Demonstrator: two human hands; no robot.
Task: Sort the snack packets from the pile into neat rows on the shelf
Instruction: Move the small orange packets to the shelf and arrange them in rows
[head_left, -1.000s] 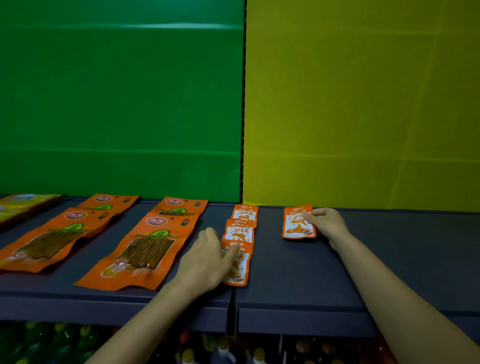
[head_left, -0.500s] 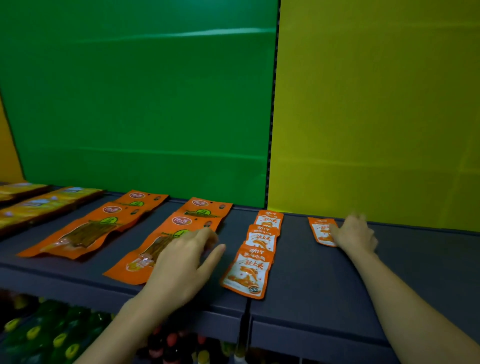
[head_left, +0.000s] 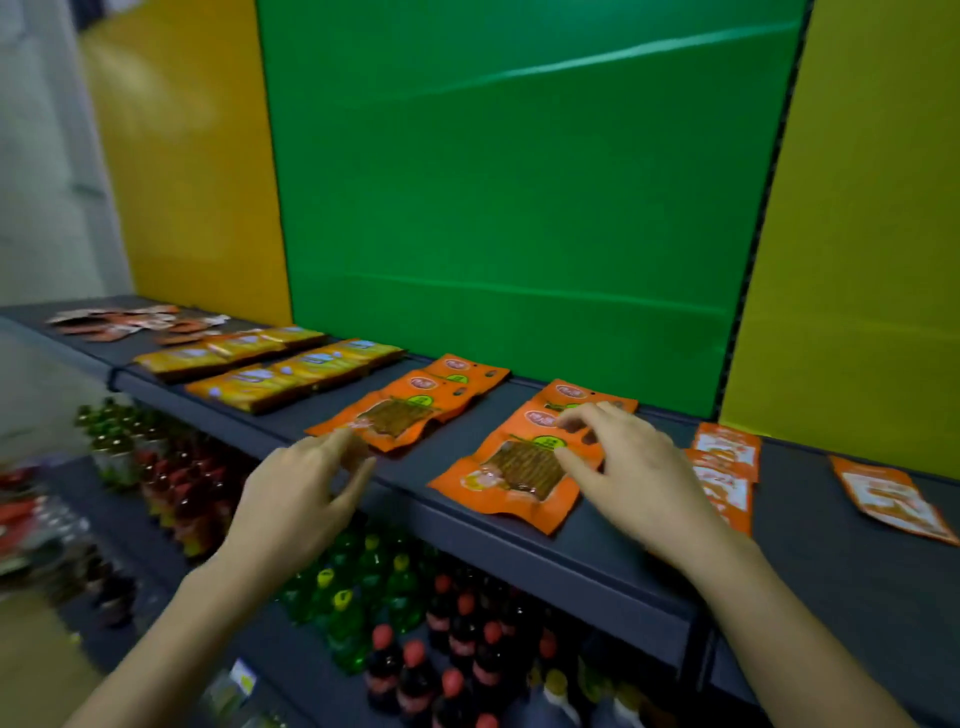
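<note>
On the dark shelf (head_left: 597, 561) lie rows of packets. Two rows of large orange packets run front to back: one row (head_left: 410, 405) and another (head_left: 509, 478). My right hand (head_left: 634, 467) hovers over the right one, fingers apart, holding nothing. My left hand (head_left: 306, 493) floats in front of the shelf edge near the left orange row, fingers loosely spread and empty. A row of small orange-white packets (head_left: 724, 467) sits to the right, with a single small packet (head_left: 891, 499) further right. Yellow packets (head_left: 291, 374) lie in two rows on the left. A loose pile of small packets (head_left: 124, 322) lies at the far left.
Green (head_left: 509, 208) and yellow (head_left: 872, 234) back panels rise behind the shelf. A lower shelf holds green (head_left: 353, 587) and red-capped bottles (head_left: 447, 654). More bottles (head_left: 171, 488) stand to the left below. A pale wall (head_left: 47, 182) is at far left.
The view has swung left, revealing the yellow rows and the far pile. My right hand left the single small packet and came over the large orange row. My left hand moved leftward off the shelf.
</note>
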